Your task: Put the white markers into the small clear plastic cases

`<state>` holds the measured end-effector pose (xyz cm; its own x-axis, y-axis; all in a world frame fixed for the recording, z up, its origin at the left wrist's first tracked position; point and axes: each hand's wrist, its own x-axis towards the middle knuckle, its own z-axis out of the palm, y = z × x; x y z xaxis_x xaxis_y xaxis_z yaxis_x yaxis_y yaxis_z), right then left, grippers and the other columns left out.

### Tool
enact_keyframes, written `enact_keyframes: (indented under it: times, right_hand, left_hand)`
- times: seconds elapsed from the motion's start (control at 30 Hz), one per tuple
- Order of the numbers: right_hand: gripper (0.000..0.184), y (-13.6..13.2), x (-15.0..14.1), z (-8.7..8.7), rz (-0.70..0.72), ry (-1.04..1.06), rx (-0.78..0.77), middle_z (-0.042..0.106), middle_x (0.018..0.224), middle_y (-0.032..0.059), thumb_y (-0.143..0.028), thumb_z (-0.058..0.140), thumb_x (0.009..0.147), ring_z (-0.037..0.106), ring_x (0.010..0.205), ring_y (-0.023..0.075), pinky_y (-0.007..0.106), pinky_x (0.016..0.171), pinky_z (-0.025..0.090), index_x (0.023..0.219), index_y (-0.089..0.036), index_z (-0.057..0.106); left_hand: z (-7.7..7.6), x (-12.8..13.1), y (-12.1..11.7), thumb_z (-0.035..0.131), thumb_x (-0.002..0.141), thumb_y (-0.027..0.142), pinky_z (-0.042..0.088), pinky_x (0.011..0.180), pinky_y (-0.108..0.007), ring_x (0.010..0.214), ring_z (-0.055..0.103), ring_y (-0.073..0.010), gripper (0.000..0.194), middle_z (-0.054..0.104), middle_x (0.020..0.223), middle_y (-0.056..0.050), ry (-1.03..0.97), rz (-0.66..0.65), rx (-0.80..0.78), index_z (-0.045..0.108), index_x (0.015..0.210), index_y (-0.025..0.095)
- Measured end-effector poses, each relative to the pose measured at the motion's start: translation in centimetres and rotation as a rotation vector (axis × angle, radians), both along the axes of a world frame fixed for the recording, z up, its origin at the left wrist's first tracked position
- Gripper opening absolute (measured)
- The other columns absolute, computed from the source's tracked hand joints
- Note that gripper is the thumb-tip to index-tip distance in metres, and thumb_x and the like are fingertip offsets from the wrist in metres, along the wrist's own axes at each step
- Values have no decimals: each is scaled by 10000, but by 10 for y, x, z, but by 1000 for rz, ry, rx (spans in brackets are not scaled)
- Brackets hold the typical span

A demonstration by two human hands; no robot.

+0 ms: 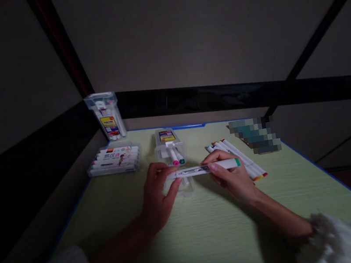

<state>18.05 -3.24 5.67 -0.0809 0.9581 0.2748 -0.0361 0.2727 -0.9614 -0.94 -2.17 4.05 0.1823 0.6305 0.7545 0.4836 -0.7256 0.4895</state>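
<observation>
A white marker (pixel 197 170) with a green end lies level between my two hands, above the table. My left hand (pixel 159 194) pinches its left end between thumb and fingers. Near the green end, my right hand (pixel 231 178) grips it the same way. Just behind the marker a clear plastic case (pixel 167 139) lies on its side, its mouth facing me. A pink-ended marker (pixel 174 156) and a dark green-ended marker (pixel 180 156) stick out of it. The case's clear lid (pixel 187 188) is partly hidden under the held marker. Several loose white markers (pixel 239 157) lie beyond my right hand.
On the left lies a flat clear box of markers (pixel 115 159). Behind it a tall clear marker case (pixel 108 117) stands upright in the corner. A blurred-out flat item (pixel 256 135) rests at the back right. The pale green table (pixel 213 241) has blue edges and walls behind.
</observation>
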Motion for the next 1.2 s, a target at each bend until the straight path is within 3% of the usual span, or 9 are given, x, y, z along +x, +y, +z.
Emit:
enact_keyframes:
  times: [0.17, 0.33, 0.53, 0.8, 0.97, 1.2]
  right_hand:
    - [237, -1, 1, 1, -79, -23, 44, 425, 479, -71, -431, 630, 755, 315, 376, 51, 184, 336, 214, 770, -194, 629]
    - [226, -3, 0, 4, -112, -127, 80, 425, 482, -62, -415, 616, 767, 331, 397, 66, 202, 359, 231, 775, -190, 632]
    - [205, -4, -2, 6, -122, -193, 105, 439, 500, -60, -392, 603, 783, 358, 412, 69, 205, 376, 257, 812, -193, 639]
    - [205, -6, -5, 7, -76, -176, 113, 481, 514, -49, -370, 593, 799, 406, 404, 74, 199, 365, 302, 871, -185, 644]
    - [199, -6, -6, 6, -19, -217, 123, 606, 734, 5, -337, 589, 809, 457, 451, 64, 197, 389, 352, 933, -196, 654]
    - [259, -4, -6, -1, 47, -282, 102, 632, 985, 55, -332, 565, 829, 516, 553, 86, 203, 425, 394, 1054, -223, 632]
  left_hand:
    - [-1, -2, -1, 513, 790, 70, 465, 724, -256, 821, 531, -137, 192, 505, 865, -8, -22, 63, 79, 568, 923, 196]
    - [-1, -2, -4, 491, 784, 42, 474, 694, -244, 784, 546, -128, 183, 529, 825, -6, 22, -18, 96, 565, 862, 191]
    - [0, 0, -6, 448, 796, 6, 483, 839, -260, 936, 564, -136, 301, 576, 983, -53, 100, -192, 84, 548, 1020, 179]
    - [-1, -1, -7, 413, 819, 3, 485, 911, -284, 1082, 551, -154, 404, 570, 1149, -86, 146, -264, 59, 515, 1161, 192]
    - [-2, -1, -7, 412, 821, 10, 498, 909, -301, 1084, 559, -164, 422, 572, 1163, -98, 151, -265, 52, 507, 1189, 193]
    - [-3, 0, -6, 407, 827, 24, 474, 955, -350, 1130, 528, -183, 430, 546, 1205, -103, 157, -260, 35, 485, 1213, 193]
